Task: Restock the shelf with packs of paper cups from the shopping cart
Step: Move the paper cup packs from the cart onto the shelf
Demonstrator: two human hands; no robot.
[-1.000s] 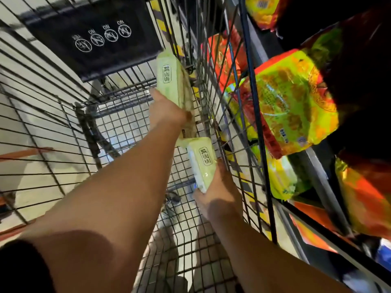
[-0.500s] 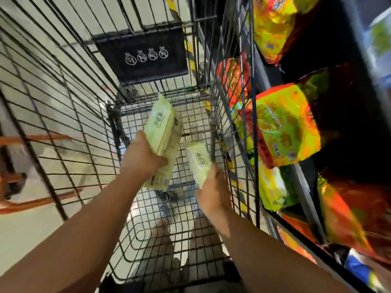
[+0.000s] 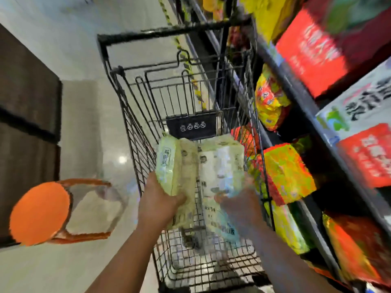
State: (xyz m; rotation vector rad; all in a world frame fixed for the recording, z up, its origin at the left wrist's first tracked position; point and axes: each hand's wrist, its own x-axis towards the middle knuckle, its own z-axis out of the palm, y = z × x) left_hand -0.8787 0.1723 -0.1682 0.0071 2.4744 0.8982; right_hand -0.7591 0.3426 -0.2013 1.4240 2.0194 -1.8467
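**Packs in both hands over the shopping cart [image 3: 160, 34]**

Two pale green packs of paper cups are held side by side above the cart's wire basket, long edges meeting or very nearly so. The left hand [image 3: 160, 205] grips the left pack [image 3: 173, 166] from below, fingers curled round its lower end and the thumb on the near face. The right hand [image 3: 240, 206] is blurred, yet its fingers wrap the lower part of the right pack [image 3: 221, 163] – the exact grip cannot be made out. Both packs stand roughly upright, tilted a little away from the camera.

Behind the packs, a black plaque [image 3: 191, 125] with four small white icons hangs on the cart's far wall. The shelf [image 3: 296, 92] runs just beside the cart on the right, with yellow-and-red snack bags [image 3: 285, 172] on its lower levels and red boxes [image 3: 311, 51] higher up. An orange stool [image 3: 40, 210] stands on the pale floor [image 3: 88, 123], well apart from the cart on the left.
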